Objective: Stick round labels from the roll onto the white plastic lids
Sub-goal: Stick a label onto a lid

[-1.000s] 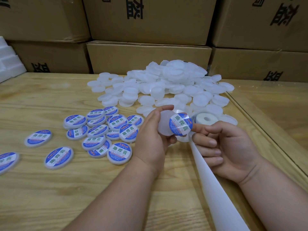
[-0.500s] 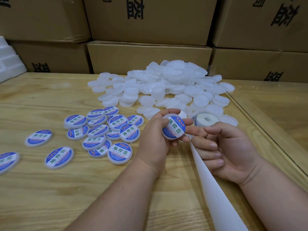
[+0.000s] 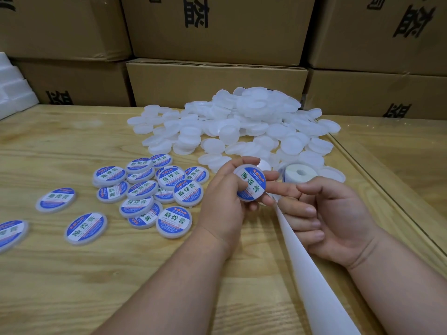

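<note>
Left hand [image 3: 223,201] is gripping one labelled lid [image 3: 250,186] above the surface [image 3: 72,274], thumb lying across the label's near edge and fingers curling round the rim; the label's blue ring and green characters are facing the camera, tilted. Right hand [image 3: 321,213] is lying palm up just beside it, forefinger reaching out to touch the lid's right edge, the other fingers loosely curling; whether that grip is pinching the backing strip [image 3: 307,274] cannot be told, though the strip is passing against those fingers. The strip, white and bare, is running from the hands toward the bottom edge of the view. Label roll [image 3: 300,174] is sitting on the surface just behind the right hand, at the near edge of the heap of plain lids [image 3: 242,124], which is spreading across the far middle of the surface. Finished lids [image 3: 154,189], each bearing a blue-and-white round label, are lying in a loose overlapping cluster left of the left hand, with three more lying apart toward the left edge. Cardboard boxes [image 3: 217,81] with black characters are standing stacked behind the surface. White foam blocks [image 3: 12,88] are showing at far left.
</note>
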The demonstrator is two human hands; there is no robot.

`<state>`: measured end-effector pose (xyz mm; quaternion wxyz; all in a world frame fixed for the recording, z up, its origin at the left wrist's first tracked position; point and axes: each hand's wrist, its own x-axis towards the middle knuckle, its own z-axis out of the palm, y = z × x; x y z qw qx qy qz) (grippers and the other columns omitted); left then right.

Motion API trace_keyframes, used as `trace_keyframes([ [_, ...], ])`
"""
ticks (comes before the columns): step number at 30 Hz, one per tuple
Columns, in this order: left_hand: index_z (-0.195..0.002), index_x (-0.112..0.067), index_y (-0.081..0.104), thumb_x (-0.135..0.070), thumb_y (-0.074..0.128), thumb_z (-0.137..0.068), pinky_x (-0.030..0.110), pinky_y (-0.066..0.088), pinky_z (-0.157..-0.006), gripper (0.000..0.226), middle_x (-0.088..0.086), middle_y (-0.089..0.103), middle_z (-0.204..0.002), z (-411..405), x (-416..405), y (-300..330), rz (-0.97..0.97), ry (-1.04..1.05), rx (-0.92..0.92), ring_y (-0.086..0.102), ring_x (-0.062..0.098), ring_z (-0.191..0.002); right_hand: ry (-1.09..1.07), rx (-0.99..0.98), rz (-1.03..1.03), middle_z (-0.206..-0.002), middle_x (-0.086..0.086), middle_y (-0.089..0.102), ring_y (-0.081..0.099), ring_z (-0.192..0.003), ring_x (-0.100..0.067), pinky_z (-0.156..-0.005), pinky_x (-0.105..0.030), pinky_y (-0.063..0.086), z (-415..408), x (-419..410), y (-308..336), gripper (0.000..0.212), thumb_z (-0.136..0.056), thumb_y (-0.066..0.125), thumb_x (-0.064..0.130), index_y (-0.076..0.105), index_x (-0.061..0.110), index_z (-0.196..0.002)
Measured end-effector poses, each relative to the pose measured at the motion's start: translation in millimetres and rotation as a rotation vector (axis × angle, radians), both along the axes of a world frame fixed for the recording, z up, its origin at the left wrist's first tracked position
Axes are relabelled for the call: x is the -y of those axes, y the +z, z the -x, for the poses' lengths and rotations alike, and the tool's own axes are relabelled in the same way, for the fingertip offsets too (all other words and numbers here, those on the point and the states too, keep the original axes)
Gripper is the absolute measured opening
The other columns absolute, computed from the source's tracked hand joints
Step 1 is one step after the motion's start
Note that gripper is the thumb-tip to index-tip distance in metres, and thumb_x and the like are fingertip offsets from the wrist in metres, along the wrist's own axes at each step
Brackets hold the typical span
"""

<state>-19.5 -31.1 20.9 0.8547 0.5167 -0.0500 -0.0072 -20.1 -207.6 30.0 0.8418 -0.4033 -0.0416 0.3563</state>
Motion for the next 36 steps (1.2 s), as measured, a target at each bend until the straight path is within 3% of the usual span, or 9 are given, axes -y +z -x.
trace_keyframes([
  [6,-0.111,-0.016,0.061,-0.007,0.042,-0.064,0.029,0.037,-0.054,0.051,0.012,0.078,-0.098,-1.4,0.7,-0.9,-0.047,0.076,-0.046,0.061,0.022,-0.057,0.034,0.028,-0.023,-0.056,0.005,0.040,0.024,-0.045,-0.007,-0.033,-0.018,0.025,0.3,-0.6,0.7,0.064,-0.066,0.075,0.023,0.068,0.002,-0.127],
  [12,-0.105,-0.031,0.068,-0.016,0.074,-0.081,0.021,0.046,-0.053,0.029,0.003,0.074,-0.081,1.4,0.5,-3.4,-0.134,0.167,0.012,0.057,0.015,-0.056,0.021,0.028,-0.072,-0.055,0.003,0.041,0.024,-0.047,-0.009,-0.034,-0.018,0.026,0.4,1.6,0.9,0.071,-0.067,0.075,0.021,0.063,0.001,-0.134],
  [15,-0.096,-0.033,0.072,-0.033,0.072,-0.090,0.022,0.047,-0.055,0.006,0.000,0.077,-0.087,1.1,-2.2,-0.9,-0.137,0.205,0.010,0.056,0.013,-0.056,-0.029,0.030,-0.071,-0.056,0.004,0.039,0.022,-0.047,-0.009,-0.035,-0.019,0.024,-0.5,3.7,0.5,0.074,-0.065,0.076,0.021,0.062,0.004,-0.135],
  [17,-0.092,-0.035,0.073,-0.051,0.057,-0.096,0.022,0.046,-0.052,0.023,0.004,0.079,-0.093,1.2,-3.9,1.8,-0.100,0.209,-0.035,0.057,0.013,-0.052,-0.048,0.027,-0.083,-0.056,0.004,0.038,0.021,-0.047,-0.009,-0.035,-0.019,0.023,-0.8,4.1,0.2,0.071,-0.065,0.075,0.021,0.064,0.006,-0.134],
  [20,-0.093,-0.028,0.076,-0.065,0.033,-0.101,0.022,0.038,-0.042,0.058,0.011,0.075,-0.076,-1.2,-7.0,2.1,0.043,0.189,-0.102,0.050,0.018,-0.041,-0.064,0.028,-0.106,-0.056,0.004,0.037,0.021,-0.047,-0.009,-0.035,-0.019,0.023,-1.0,3.6,-0.5,0.065,-0.066,0.074,0.020,0.067,0.008,-0.129],
  [24,-0.085,-0.029,0.077,-0.070,0.028,-0.099,0.023,0.031,-0.040,0.066,0.002,0.048,-0.049,-4.8,-6.4,-0.9,0.088,0.251,-0.143,0.036,0.017,-0.039,-0.091,0.035,-0.107,-0.054,0.005,0.037,0.020,-0.047,-0.009,-0.035,-0.019,0.023,-1.1,2.7,-0.6,0.059,-0.065,0.073,0.020,0.071,0.009,-0.123],
  [29,-0.088,-0.022,0.059,-0.053,0.044,-0.103,0.022,0.036,-0.044,0.037,-0.001,0.058,-0.062,-10.3,-4.5,-2.6,0.101,0.338,-0.183,0.040,0.012,-0.043,-0.139,0.029,-0.114,-0.053,0.005,0.037,0.019,-0.046,-0.008,-0.035,-0.020,0.022,-1.9,0.9,-0.8,0.053,-0.067,0.068,0.020,0.071,0.010,-0.118],
  [33,-0.093,-0.022,0.067,-0.026,0.059,-0.102,0.023,0.044,-0.048,0.012,-0.005,0.066,-0.072,-11.0,-5.7,-1.9,0.156,0.386,-0.174,0.049,0.008,-0.050,-0.158,0.034,-0.125,-0.052,0.006,0.037,0.018,-0.046,-0.008,-0.035,-0.020,0.021,-1.6,-0.6,-0.9,0.048,-0.068,0.066,0.020,0.072,0.009,-0.114],
  [36,-0.079,-0.021,0.077,-0.016,0.065,-0.097,0.022,0.048,-0.052,0.022,-0.007,0.073,-0.073,-10.0,-9.3,-1.1,0.193,0.398,-0.203,0.057,0.008,-0.055,-0.173,0.034,-0.114,-0.052,0.006,0.036,0.018,-0.045,-0.008,-0.035,-0.020,0.020,-1.7,-1.3,-1.2,0.047,-0.067,0.065,0.021,0.072,0.010,-0.113],
])
